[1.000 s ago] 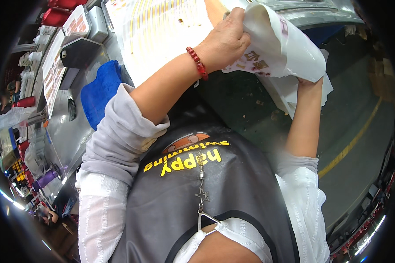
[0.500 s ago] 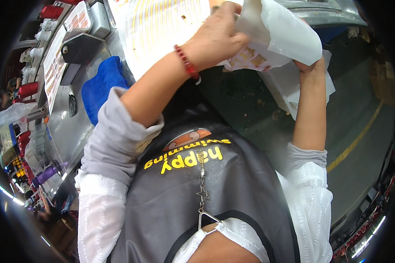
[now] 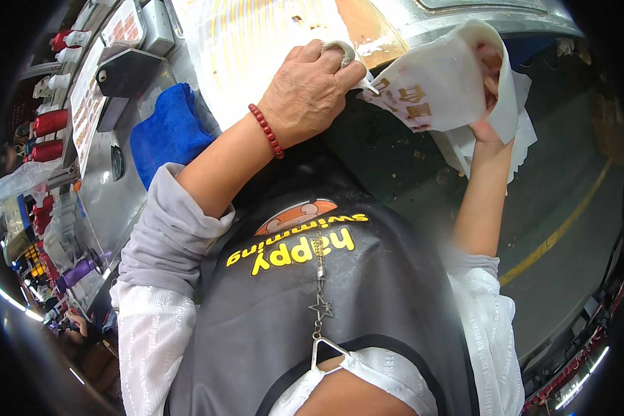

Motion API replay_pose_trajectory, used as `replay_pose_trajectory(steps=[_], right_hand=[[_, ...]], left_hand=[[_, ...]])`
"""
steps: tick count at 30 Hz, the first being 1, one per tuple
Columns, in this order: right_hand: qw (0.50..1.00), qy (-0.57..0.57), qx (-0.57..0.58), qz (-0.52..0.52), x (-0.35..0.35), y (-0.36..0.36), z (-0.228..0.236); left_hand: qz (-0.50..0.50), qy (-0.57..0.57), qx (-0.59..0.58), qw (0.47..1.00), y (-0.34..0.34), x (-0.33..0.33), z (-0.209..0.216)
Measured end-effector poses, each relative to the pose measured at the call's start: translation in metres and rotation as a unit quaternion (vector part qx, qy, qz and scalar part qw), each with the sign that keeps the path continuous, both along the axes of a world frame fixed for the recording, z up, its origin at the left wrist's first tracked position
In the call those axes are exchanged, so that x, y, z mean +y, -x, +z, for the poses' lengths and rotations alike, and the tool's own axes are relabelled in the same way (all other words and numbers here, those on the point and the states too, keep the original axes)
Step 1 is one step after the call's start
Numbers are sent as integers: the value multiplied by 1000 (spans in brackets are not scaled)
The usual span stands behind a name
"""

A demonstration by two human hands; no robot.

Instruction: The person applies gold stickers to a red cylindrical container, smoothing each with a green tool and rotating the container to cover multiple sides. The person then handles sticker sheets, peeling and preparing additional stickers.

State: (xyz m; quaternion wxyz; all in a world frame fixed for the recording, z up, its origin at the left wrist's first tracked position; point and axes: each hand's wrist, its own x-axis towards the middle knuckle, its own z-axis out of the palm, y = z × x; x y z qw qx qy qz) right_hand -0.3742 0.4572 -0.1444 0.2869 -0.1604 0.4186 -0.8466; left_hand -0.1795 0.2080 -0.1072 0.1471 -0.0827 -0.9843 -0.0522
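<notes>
My left hand (image 3: 308, 90), with a red bead bracelet on its wrist, is closed over the right edge of a white sheet with yellow stripes (image 3: 256, 35). Its curled fingers grip a pale, rough-looking thing (image 3: 340, 50), mostly hidden; a white pointed tip (image 3: 369, 86) shows beside them. On the right, my right hand (image 3: 491, 97) holds up a curled white sheet with gold printed marks (image 3: 437, 90). The sheet partly covers its fingers. Between the two sheets a tan, glossy surface (image 3: 371, 35) is exposed.
A blue cloth (image 3: 170, 135) lies on the metal table (image 3: 104, 201) at the left, near a dark angular stand (image 3: 132, 76). White sheets or a box (image 3: 457, 149) sit below my right hand. Red thread spools (image 3: 48, 123) line the far left.
My right hand has raised and turned the curled sheet, so its printed marks show. My left hand has moved down and left, away from that sheet, and the tan surface has come into view.
</notes>
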Motion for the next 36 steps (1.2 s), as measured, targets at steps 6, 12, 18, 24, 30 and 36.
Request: replay_pose_trajectory(steps=[6,12,18,24,30,36], right_hand=[[998,51,22,-32,23,-5,1],[990,28,-5,-136,28,8,-2],[991,43,-4,-124,36,16,14],[990,42,38,-132,74,66,33],[973,-65,221,-2,7,85,129],[888,-155,417,116,-139,141,187]], left_hand=[[-1,-6,-5,1000,-1,-1,1],[-8,-13,14,1000,0,-2,-4],[-7,-23,26,999,-1,5,2],[0,-21,16,1000,-2,4,6],[-40,-269,85,959,42,-27,79],[15,-203,305,930,110,-84,137]])
